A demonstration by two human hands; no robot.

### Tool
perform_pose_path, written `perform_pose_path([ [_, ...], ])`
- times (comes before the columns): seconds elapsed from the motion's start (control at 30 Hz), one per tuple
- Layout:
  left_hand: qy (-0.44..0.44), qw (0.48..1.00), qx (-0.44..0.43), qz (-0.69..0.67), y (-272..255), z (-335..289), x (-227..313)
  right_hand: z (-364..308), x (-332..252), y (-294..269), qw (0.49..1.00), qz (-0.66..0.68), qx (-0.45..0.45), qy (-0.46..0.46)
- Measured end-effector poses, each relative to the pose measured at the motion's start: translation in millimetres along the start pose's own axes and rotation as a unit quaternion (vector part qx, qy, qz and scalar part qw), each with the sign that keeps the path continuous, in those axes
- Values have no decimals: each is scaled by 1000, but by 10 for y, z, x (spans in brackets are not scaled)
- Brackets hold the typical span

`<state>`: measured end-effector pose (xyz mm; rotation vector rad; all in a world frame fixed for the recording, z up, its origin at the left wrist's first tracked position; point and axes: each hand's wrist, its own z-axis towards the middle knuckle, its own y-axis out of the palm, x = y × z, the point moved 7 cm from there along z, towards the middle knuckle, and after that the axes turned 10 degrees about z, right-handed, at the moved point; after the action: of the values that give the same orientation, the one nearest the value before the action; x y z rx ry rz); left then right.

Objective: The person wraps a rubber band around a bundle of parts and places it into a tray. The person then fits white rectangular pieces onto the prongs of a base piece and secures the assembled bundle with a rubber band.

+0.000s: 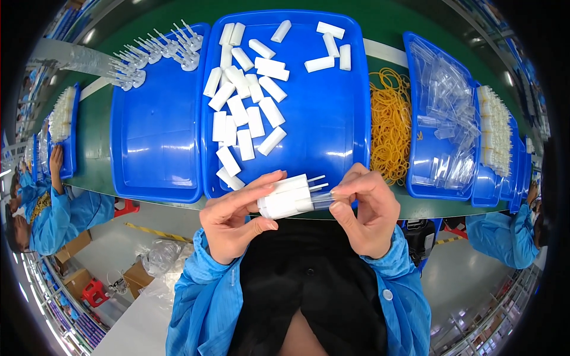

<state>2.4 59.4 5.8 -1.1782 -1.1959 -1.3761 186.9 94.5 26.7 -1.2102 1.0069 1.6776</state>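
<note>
My left hand (237, 218) is closed round a bundle of white cylinders (286, 197) at the front edge of the middle tray. Thin white rods stick out of the bundle's right end. My right hand (369, 207) pinches a clear plastic tube (321, 200) between thumb and fingers. The tube lies against the bundle's right end; how far it reaches over a cylinder I cannot tell. Behind my hands, many loose white cylinders (237, 110) lie in the large blue tray (332, 130), mostly on its left side.
A blue tray (155, 148) on the left holds white parts with upright pins (157, 50) along its far edge. Yellow rubber bands (390, 127) lie right of the middle tray, beside a tray of clear plastic tubes (448, 107). People in blue sleeves sit at both sides.
</note>
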Motion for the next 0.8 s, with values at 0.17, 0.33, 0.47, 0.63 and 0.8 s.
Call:
perform_pose_path([
  [0.17,-36,999,13,-33,84,9,4,10,4,77,1000,6,-14,8],
  [0.33,-48,998,-17,-25,69,32,-66,3,31,7,999,44,-5,25],
  [0.47,-58,993,-54,-83,84,-3,-107,22,48,-20,998,52,-31,21],
  [0.63,-74,994,-21,-76,40,-1,-105,-2,121,-106,989,100,21,103],
  [0.8,-67,994,-51,-74,66,-14,-108,44,92,-132,993,66,-6,101],
])
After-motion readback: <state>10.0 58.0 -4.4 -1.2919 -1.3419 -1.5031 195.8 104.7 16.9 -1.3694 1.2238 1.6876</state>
